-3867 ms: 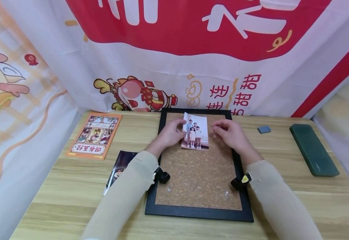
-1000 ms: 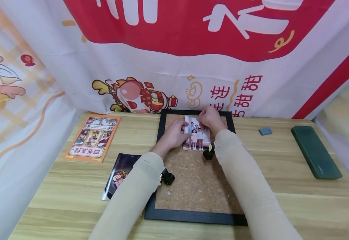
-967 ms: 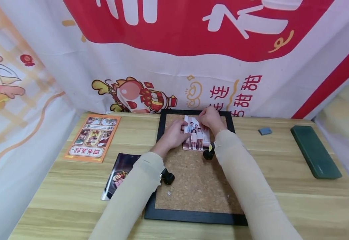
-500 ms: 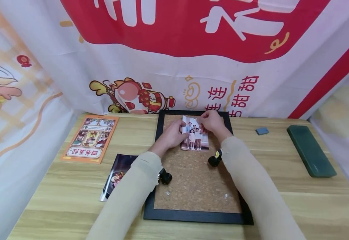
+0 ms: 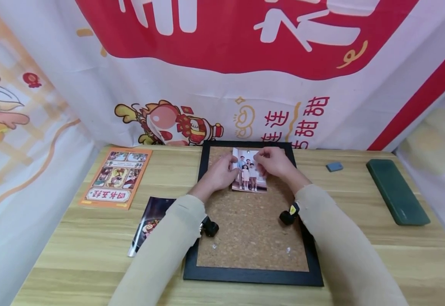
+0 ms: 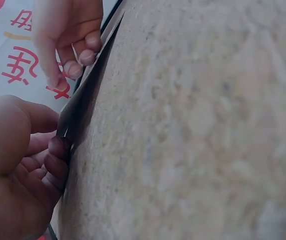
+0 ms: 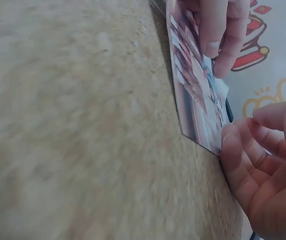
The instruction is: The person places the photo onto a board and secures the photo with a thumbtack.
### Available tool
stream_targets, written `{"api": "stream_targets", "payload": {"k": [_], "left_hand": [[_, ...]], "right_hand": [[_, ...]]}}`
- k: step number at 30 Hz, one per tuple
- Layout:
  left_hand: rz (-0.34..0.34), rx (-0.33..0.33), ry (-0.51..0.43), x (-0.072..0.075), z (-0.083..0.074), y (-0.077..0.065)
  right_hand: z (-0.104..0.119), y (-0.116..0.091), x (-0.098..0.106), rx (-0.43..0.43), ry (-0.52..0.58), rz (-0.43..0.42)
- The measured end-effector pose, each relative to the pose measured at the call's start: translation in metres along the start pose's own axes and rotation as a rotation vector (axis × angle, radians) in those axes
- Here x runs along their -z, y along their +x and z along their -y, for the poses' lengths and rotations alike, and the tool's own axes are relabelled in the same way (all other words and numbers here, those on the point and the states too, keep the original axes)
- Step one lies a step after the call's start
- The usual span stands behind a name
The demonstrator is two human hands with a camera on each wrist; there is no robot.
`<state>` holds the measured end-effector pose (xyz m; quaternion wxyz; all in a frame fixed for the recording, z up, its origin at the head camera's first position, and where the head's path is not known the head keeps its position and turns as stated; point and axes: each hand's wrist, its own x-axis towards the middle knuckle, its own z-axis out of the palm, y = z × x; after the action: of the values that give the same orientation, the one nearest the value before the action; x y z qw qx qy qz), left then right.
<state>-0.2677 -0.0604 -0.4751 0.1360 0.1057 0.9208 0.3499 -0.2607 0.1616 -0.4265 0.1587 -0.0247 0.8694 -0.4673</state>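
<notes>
A family photo [image 5: 248, 185] stands out at the upper part of a black-framed corkboard [image 5: 253, 233]. My left hand [image 5: 218, 173] pinches its left edge between thumb and fingers. At the photo's upper right is my right hand [image 5: 278, 163], fingers loosely bent. In the right wrist view, its fingertips touch the edge of the photo [image 7: 195, 117], while the thumb stays off the print. A tiny shiny dot [image 5: 248, 151] shows at the photo's top middle; its kind is too small to tell. One side of the photo is lifted from the cork in the left wrist view.
Left of the board lie an orange illustrated sheet [image 5: 117, 178] and a dark glossy picture [image 5: 151, 219], partly under the left sleeve. A small blue block [image 5: 335, 166] and a long green box [image 5: 397, 192] lie to the right. A printed curtain [image 5: 215, 97] hangs behind.
My right hand went from beside the photo to its top, then drew back right and down to its upper right edge. The left hand keeps its grip. The shiny dot now shows on top.
</notes>
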Motion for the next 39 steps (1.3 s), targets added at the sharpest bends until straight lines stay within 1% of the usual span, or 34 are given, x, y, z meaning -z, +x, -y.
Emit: {"api": "stream_targets", "payload": {"k": [4,6,11,14,17,20,22,23,25,28,30,33,37,39], "left_hand": [[0.007,0.003,0.007,0.002,0.0,-0.002],[-0.001,-0.006,0.012,0.004,-0.001,-0.003],[-0.017,-0.021,0.015,0.005,-0.001,-0.004],[-0.009,-0.01,0.021,0.005,0.0,-0.003],[0.001,0.009,0.033,0.006,0.003,-0.001],[0.006,0.02,0.018,0.009,0.005,-0.002],[-0.001,0.001,-0.003,0.011,0.009,-0.004],[-0.01,-0.015,-0.012,0.013,0.009,-0.007],[-0.009,-0.029,-0.044,0.021,0.001,-0.021],[-0.019,-0.054,-0.073,0.037,-0.015,-0.049],[-0.017,-0.046,-0.1,0.048,-0.026,-0.068],[-0.04,-0.076,-0.102,0.057,-0.025,-0.083],[-0.056,-0.118,-0.092,0.066,-0.019,-0.101],[-0.057,-0.128,-0.088,0.07,-0.016,-0.11]], "right_hand": [[-0.004,-0.013,0.003,0.071,-0.015,0.02],[-0.006,-0.021,0.006,0.093,-0.013,0.022],[-0.011,-0.04,0.015,0.098,0.013,0.03],[-0.013,-0.051,0.019,0.097,0.024,0.029],[-0.016,-0.061,0.024,0.112,0.021,0.031],[-0.02,-0.071,0.029,0.124,0.016,0.031],[-0.023,-0.077,0.032,0.13,0.013,0.029],[-0.024,-0.081,0.034,0.131,0.011,0.026],[-0.027,-0.088,0.037,0.128,0.005,0.017],[-0.028,-0.099,0.042,0.133,-0.002,0.012],[-0.03,-0.105,0.045,0.138,-0.008,0.015],[-0.033,-0.114,0.05,0.14,-0.028,0.015],[-0.038,-0.125,0.056,0.128,-0.05,0.003],[-0.041,-0.131,0.058,0.128,-0.056,0.001]]}}
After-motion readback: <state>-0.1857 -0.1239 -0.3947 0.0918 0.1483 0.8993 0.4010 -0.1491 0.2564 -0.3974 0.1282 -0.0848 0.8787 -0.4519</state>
